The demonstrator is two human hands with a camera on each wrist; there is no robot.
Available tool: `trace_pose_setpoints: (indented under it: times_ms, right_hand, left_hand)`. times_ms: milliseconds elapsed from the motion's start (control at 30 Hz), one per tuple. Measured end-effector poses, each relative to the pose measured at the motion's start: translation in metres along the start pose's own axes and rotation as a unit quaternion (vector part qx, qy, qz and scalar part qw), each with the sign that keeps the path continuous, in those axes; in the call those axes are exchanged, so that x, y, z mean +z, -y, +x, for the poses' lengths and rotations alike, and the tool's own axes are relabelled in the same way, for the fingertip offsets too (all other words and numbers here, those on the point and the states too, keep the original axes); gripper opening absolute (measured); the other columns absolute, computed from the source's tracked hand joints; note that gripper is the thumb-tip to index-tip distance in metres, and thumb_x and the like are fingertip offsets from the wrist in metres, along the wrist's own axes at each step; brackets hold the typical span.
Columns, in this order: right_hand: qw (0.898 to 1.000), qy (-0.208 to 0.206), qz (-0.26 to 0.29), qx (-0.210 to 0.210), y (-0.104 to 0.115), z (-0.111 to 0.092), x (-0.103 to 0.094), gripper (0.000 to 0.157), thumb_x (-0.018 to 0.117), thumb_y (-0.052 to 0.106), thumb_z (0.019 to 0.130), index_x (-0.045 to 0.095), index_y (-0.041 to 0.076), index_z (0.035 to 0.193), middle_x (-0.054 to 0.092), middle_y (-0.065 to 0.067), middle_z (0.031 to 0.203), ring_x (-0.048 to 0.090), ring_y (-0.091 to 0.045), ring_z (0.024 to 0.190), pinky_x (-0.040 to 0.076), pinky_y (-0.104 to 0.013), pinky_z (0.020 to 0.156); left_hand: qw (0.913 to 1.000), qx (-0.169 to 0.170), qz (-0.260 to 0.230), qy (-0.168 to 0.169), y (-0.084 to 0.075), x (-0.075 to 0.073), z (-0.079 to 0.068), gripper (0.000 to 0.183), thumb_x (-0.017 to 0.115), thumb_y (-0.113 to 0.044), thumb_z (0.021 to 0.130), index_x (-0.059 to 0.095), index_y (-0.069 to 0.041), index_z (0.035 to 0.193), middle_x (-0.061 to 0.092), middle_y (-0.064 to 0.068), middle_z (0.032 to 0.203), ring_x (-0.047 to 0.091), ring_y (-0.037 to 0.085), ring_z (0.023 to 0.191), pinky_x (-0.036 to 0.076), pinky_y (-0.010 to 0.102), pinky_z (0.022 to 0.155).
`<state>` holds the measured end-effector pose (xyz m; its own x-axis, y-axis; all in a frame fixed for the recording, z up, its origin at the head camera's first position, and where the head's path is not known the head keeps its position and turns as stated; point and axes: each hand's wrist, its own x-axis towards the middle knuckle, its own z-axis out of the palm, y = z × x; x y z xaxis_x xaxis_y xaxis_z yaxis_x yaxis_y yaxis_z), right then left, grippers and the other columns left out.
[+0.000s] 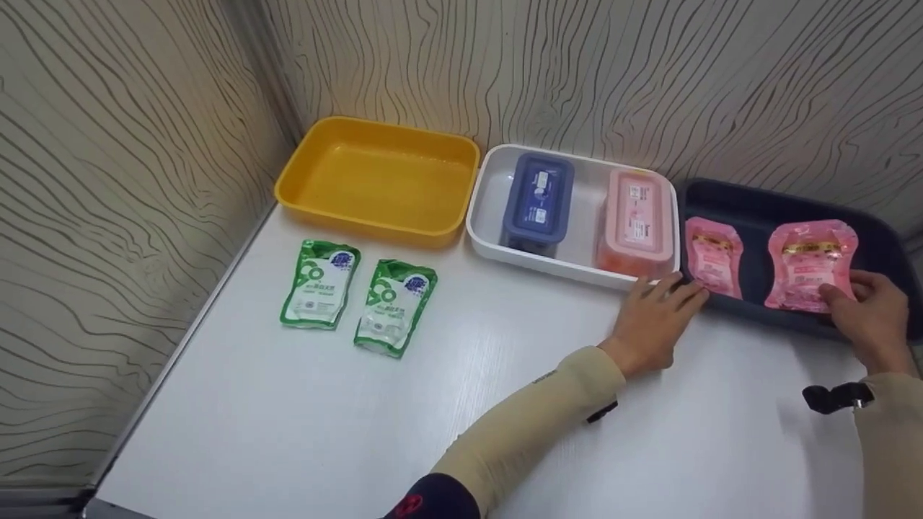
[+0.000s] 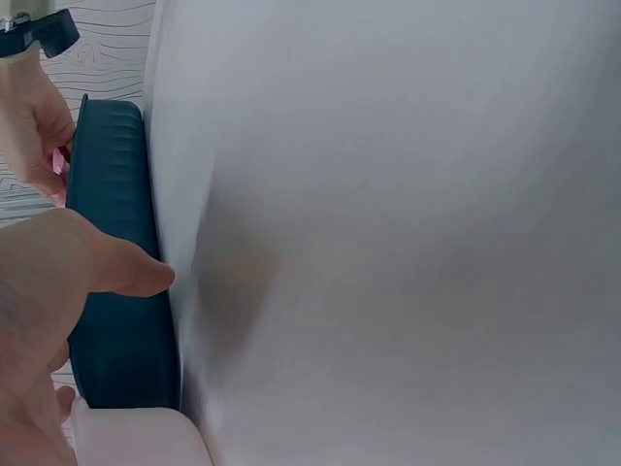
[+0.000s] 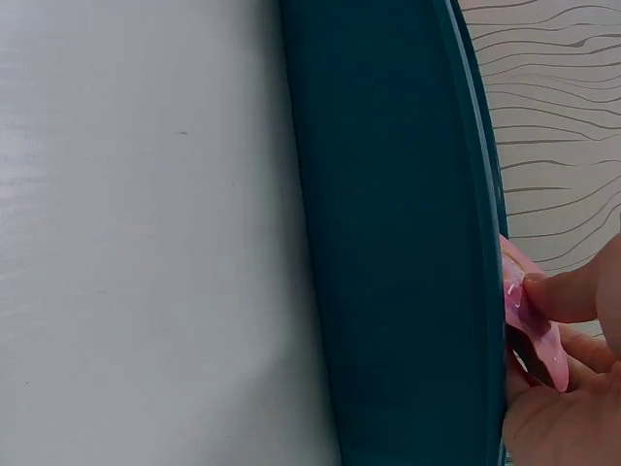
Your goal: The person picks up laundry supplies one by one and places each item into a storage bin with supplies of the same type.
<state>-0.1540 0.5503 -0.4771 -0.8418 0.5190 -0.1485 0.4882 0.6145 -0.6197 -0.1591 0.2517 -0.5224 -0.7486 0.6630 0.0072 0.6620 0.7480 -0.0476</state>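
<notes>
My right hand (image 1: 874,313) pinches the lower right edge of a pink refill pouch (image 1: 811,263), thumb on its front, over the front of the dark blue tray (image 1: 786,202). In the right wrist view that pouch (image 3: 532,316) shows just past the tray's rim. A second pink pouch (image 1: 714,256) leans inside the tray's left end. My left hand (image 1: 652,324) lies over the front rims where the white tray (image 1: 577,272) meets the blue one, fingertips beside the second pouch's lower corner. The left wrist view shows its thumb (image 2: 136,272) stretched out; its fingers are mostly hidden.
The white tray holds a blue lidded box (image 1: 539,198) and a pink lidded box (image 1: 638,216). A yellow tray (image 1: 375,227) stands to its left. Two green-and-white pouches (image 1: 321,285) lie on the white table (image 1: 288,432) before it. Patterned walls (image 1: 577,72) rise behind and left.
</notes>
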Motion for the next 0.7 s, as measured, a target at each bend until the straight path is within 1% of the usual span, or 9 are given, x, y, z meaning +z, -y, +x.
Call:
trace_pose_setpoints:
  times_ms: [100, 167, 267, 367, 400, 533, 600, 700]
  right_hand:
    - [1.000, 0.008, -0.019, 0.003, 0.003, 0.003, 0.001, 0.066, 0.045, 0.028, 0.113, 0.022, -0.006, 0.165, 0.047, -0.036, 0.152, 0.053, -0.007, 0.086, 0.044, -0.006, 0.059]
    - [0.999, 0.015, -0.028, 0.001, 0.005, 0.006, 0.002, 0.066, 0.045, 0.028, 0.113, 0.022, -0.007, 0.165, 0.044, -0.038, 0.156, 0.057, -0.017, 0.094, 0.042, -0.007, 0.058]
    - [0.999, 0.022, -0.041, -0.011, 0.008, 0.009, 0.004, 0.066, 0.044, 0.028, 0.113, 0.022, -0.009, 0.164, 0.042, -0.040, 0.156, 0.059, -0.034, 0.107, 0.039, -0.007, 0.057]
    - [0.998, 0.023, -0.050, -0.026, 0.008, 0.010, 0.005, 0.066, 0.046, 0.025, 0.112, 0.024, -0.012, 0.162, 0.043, -0.043, 0.153, 0.059, -0.045, 0.115, 0.039, -0.007, 0.056]
    - [0.998, 0.023, -0.054, -0.031, 0.007, 0.009, 0.006, 0.066, 0.046, 0.024, 0.112, 0.024, -0.014, 0.161, 0.043, -0.044, 0.152, 0.059, -0.047, 0.116, 0.037, -0.006, 0.055]
    - [0.997, 0.020, -0.067, -0.045, 0.007, 0.008, 0.009, 0.066, 0.049, 0.020, 0.109, 0.026, -0.018, 0.157, 0.045, -0.046, 0.146, 0.060, -0.052, 0.116, 0.036, -0.007, 0.053]
    - [0.996, 0.021, -0.071, -0.048, 0.007, 0.007, 0.010, 0.066, 0.050, 0.019, 0.108, 0.026, -0.019, 0.156, 0.046, -0.046, 0.143, 0.059, -0.052, 0.114, 0.037, -0.008, 0.052]
    - [0.995, 0.035, -0.074, -0.059, 0.006, 0.007, 0.010, 0.067, 0.051, 0.019, 0.107, 0.026, -0.022, 0.155, 0.046, -0.047, 0.140, 0.058, -0.052, 0.110, 0.042, -0.014, 0.056]
  left_hand:
    - [1.0000, 0.000, 0.003, -0.003, 0.002, 0.000, 0.000, 0.106, 0.076, -0.057, 0.092, 0.011, -0.035, 0.173, 0.015, -0.018, 0.178, 0.009, 0.014, 0.167, 0.011, 0.042, 0.136]
    - [1.0000, -0.003, 0.001, -0.004, 0.004, 0.000, 0.000, 0.106, 0.076, -0.057, 0.091, 0.011, -0.035, 0.173, 0.016, -0.018, 0.178, 0.009, 0.014, 0.167, 0.011, 0.042, 0.136]
    - [1.0000, -0.006, -0.002, -0.003, 0.005, -0.001, 0.001, 0.107, 0.077, -0.057, 0.091, 0.010, -0.035, 0.173, 0.015, -0.018, 0.178, 0.008, 0.014, 0.167, 0.010, 0.042, 0.136]
    - [1.0000, -0.007, -0.004, 0.000, 0.005, -0.002, 0.001, 0.108, 0.076, -0.057, 0.091, 0.009, -0.035, 0.173, 0.014, -0.018, 0.179, 0.007, 0.014, 0.167, 0.009, 0.042, 0.136]
    - [1.0000, -0.007, -0.003, 0.001, 0.005, -0.003, 0.001, 0.107, 0.076, -0.057, 0.091, 0.010, -0.035, 0.173, 0.014, -0.018, 0.179, 0.007, 0.014, 0.167, 0.010, 0.042, 0.136]
    - [0.9999, -0.008, -0.007, 0.003, 0.004, -0.003, 0.002, 0.105, 0.076, -0.055, 0.093, 0.011, -0.036, 0.173, 0.014, -0.018, 0.179, 0.007, 0.014, 0.167, 0.009, 0.043, 0.136]
    - [0.9999, -0.008, -0.009, 0.004, 0.004, -0.002, 0.001, 0.104, 0.076, -0.054, 0.093, 0.011, -0.036, 0.173, 0.014, -0.018, 0.178, 0.007, 0.014, 0.167, 0.009, 0.043, 0.136]
    - [0.9999, -0.009, -0.011, 0.006, 0.002, -0.002, 0.001, 0.106, 0.077, -0.055, 0.092, 0.011, -0.036, 0.173, 0.013, -0.019, 0.179, 0.007, 0.013, 0.167, 0.009, 0.043, 0.136]
